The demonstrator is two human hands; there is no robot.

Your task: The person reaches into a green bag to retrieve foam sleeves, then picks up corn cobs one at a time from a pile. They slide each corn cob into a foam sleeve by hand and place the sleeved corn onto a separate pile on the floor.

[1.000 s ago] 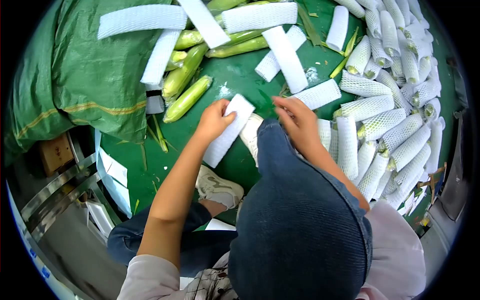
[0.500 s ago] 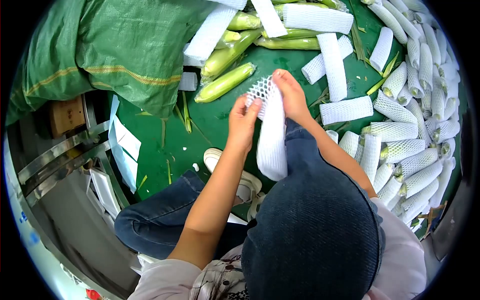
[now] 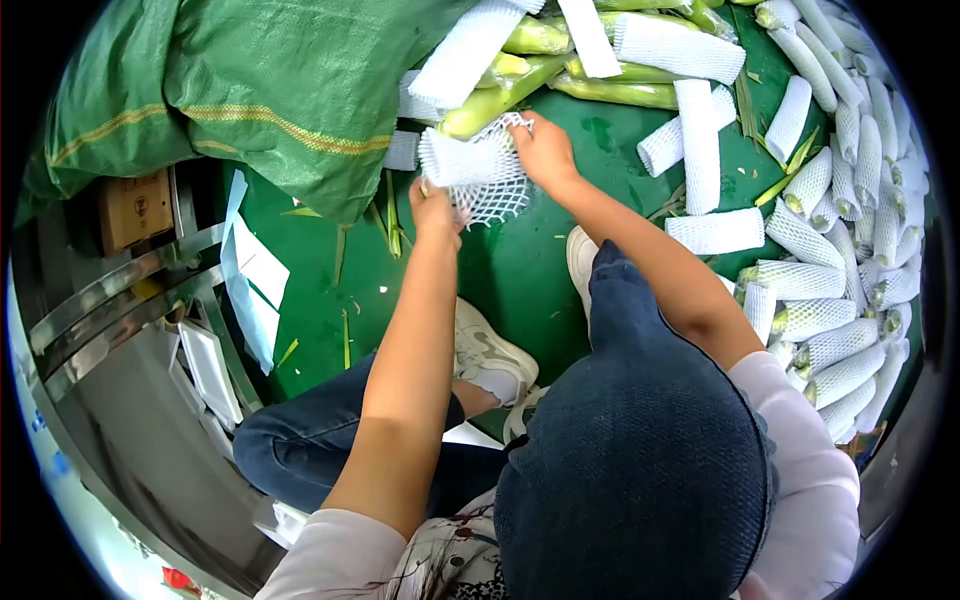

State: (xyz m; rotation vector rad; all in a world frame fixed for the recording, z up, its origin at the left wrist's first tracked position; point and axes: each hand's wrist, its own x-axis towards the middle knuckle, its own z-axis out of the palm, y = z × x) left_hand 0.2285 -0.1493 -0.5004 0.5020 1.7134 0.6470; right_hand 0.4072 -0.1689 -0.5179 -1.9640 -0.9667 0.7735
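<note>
A white foam net sleeve (image 3: pixel 470 165) is stretched between my two hands, its mesh spread wide on the near side. My left hand (image 3: pixel 435 210) is closed on the sleeve's lower left edge. The fingers of my right hand (image 3: pixel 543 150) pinch its upper right rim. Just beyond lies a green ear of corn (image 3: pixel 505 98), partly covered by the sleeve. Whether an ear is inside the sleeve I cannot make out. More ears of corn (image 3: pixel 615 92) in clear wrap lie behind, with loose foam net sleeves (image 3: pixel 470 50) across them.
A large green woven sack (image 3: pixel 280 90) bulges at the upper left. Sleeved ears of corn (image 3: pixel 835 315) are heaped along the right. Several flat sleeves (image 3: pixel 697 145) and leaf scraps lie on the green floor (image 3: pixel 590 140). Metal rails (image 3: pixel 110 290) stand at the left.
Both hands have moved forward and left with the sleeve, toward the corn. The sleeve, earlier hanging long and narrow, is now opened wide. The view has shifted slightly.
</note>
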